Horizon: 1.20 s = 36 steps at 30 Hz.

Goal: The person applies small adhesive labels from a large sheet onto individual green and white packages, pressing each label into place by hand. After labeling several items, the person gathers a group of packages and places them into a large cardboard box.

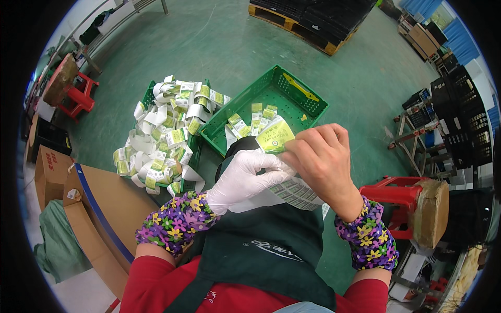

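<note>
My left hand (250, 176), in a white disposable glove, pinches the lower edge of a green-and-white printed label (277, 135). My bare right hand (321, 160) has its fingertips at the same label's right edge, close against the gloved thumb and fingers. Below both hands a sheet of small printed stickers (295, 193) rests over my dark green apron (266, 234); my hands hide part of it. Just beyond, several label strips (256, 117) lie in the near part of a green plastic crate (270, 84).
To the left, another green crate (149, 94) is heaped with curled label strips (164, 133). Cardboard (113, 195) stands at my left side. A red plastic stool (395, 195) is at right, and black crates on a wooden pallet (289, 24) stand ahead.
</note>
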Each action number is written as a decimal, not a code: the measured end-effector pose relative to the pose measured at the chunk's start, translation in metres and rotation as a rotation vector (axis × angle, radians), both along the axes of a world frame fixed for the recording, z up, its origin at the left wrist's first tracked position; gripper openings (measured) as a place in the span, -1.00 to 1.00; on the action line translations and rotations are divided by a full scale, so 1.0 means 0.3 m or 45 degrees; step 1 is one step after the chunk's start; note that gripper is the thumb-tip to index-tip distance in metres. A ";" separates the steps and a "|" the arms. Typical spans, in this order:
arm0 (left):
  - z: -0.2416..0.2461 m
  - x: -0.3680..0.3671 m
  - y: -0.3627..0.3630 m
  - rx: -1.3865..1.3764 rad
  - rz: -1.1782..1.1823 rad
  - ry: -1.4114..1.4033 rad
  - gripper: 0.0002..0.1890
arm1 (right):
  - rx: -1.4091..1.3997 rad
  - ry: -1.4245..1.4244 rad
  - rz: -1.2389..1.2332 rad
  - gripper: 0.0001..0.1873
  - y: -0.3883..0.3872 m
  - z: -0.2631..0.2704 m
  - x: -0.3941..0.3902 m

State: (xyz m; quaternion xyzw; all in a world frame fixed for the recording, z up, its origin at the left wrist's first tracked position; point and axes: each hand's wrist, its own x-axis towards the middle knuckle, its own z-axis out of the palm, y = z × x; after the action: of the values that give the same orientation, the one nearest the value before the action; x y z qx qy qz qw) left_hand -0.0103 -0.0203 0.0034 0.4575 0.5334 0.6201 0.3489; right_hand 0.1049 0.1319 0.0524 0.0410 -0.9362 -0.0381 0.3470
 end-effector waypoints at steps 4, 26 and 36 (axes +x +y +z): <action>0.008 0.006 0.009 0.008 0.068 -0.005 -0.86 | 0.131 0.081 0.006 -0.81 -0.003 -0.008 0.005; 0.036 -0.021 0.020 0.007 0.208 0.092 -0.89 | -0.386 0.128 -0.063 -0.75 -0.073 0.022 0.071; 0.019 -0.006 0.001 0.229 -0.051 0.398 -0.89 | -1.640 -0.379 0.090 -0.80 0.165 0.046 -0.015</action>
State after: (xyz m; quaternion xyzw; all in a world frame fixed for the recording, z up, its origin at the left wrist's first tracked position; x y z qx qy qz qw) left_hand -0.0121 -0.0201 0.0092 0.5883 0.5142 0.5795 0.2316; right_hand 0.1003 0.1813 0.0663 -0.1392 -0.8079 0.5469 0.1701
